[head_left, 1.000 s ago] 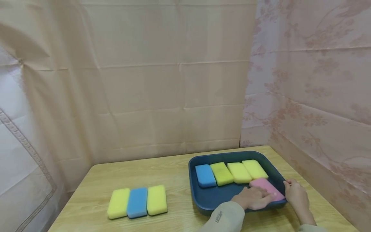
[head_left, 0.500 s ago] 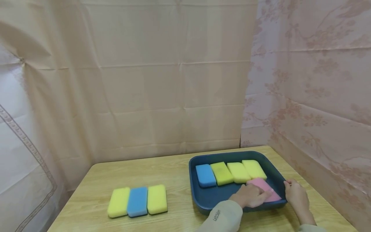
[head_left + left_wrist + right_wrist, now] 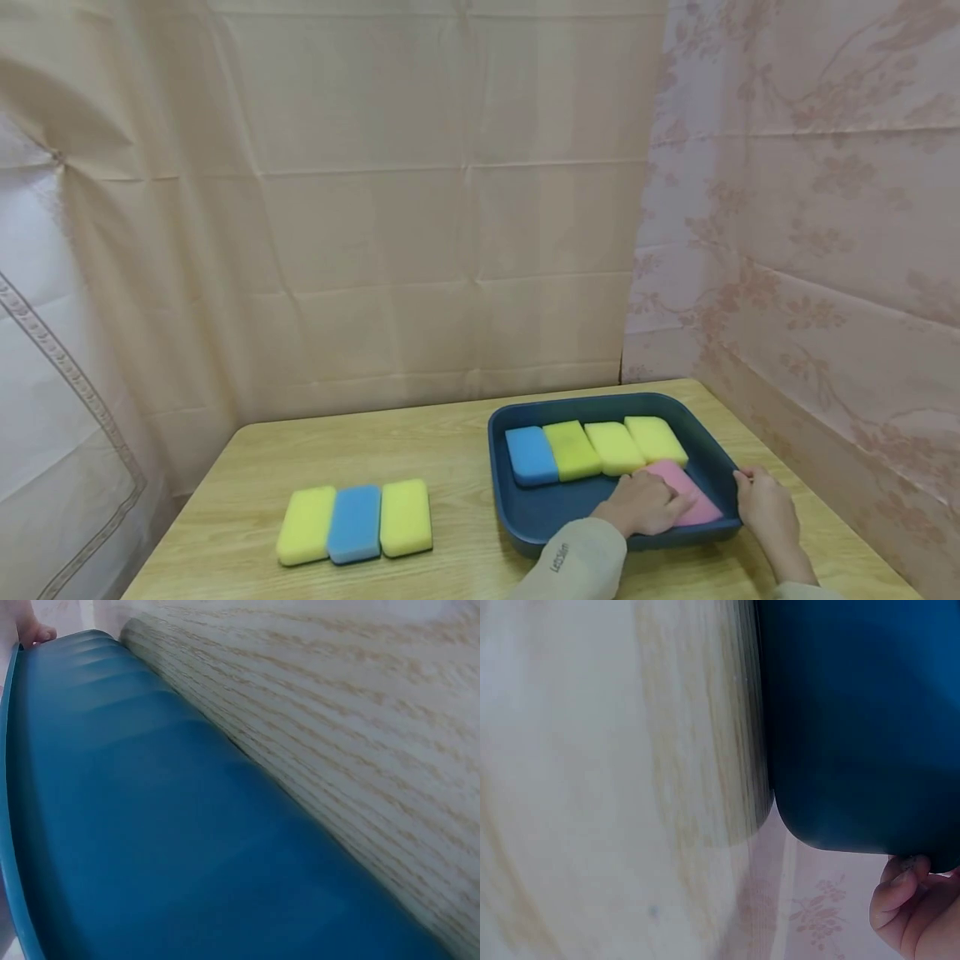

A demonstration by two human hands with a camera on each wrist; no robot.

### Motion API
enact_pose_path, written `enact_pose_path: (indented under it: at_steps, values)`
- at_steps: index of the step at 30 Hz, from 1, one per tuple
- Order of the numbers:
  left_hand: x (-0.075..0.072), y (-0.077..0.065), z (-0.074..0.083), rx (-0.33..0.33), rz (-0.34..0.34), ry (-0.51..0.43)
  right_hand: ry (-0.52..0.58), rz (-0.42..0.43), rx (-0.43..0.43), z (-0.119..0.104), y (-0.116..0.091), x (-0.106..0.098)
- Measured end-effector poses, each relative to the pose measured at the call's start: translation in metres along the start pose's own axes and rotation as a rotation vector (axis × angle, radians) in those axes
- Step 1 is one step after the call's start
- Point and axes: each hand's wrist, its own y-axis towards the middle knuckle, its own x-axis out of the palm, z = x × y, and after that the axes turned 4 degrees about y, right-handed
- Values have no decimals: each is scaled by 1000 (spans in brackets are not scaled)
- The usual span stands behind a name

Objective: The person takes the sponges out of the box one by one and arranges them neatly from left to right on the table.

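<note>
A dark blue tray (image 3: 517, 517) stands on the table's right side in the head view. Along its far part lie a blue sponge (image 3: 532, 456), a green-yellow sponge (image 3: 572, 450) and two yellow sponges (image 3: 615, 447). Nearer, in the right front corner, a pink sponge (image 3: 692, 498) lies slanted. My left hand (image 3: 643, 502) reaches over the tray's front rim and holds the pink sponge at its left side; its fingertips are partly hidden. With curled fingers, my right hand (image 3: 767, 506) grips the tray's right front corner, seen also in the right wrist view (image 3: 915, 907).
On the left of the wooden table (image 3: 480, 567), a yellow sponge (image 3: 307, 525), a blue sponge (image 3: 355, 523) and another yellow sponge (image 3: 406, 517) lie side by side. A beige curtain (image 3: 450, 208) hangs behind, and a flowered cloth (image 3: 810, 208) covers the right side.
My left hand has drawn back a little to the left, and the pink sponge has slid slightly left with it. The sponges behind it have shifted slightly left. My right hand stays on the rim.
</note>
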Motion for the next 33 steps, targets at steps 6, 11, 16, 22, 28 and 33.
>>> enact_pose_path:
  at_steps: [6,11,16,22,28,33]
  values:
    - [1,4,0,21,-5,126,3,5,0,2,0,0]
    - [2,5,1,60,2,218,2,6,-15,1,0,1]
    - [1,4,3,23,-23,200,3,-4,-20,0,-1,1]
    - [-1,1,3,-53,-32,129,4,2,-19,1,-1,1]
    - [1,2,1,-71,-22,27,7,8,-22,1,-1,1]
    - [4,3,-1,-76,41,9,9,26,-26,0,-2,0]
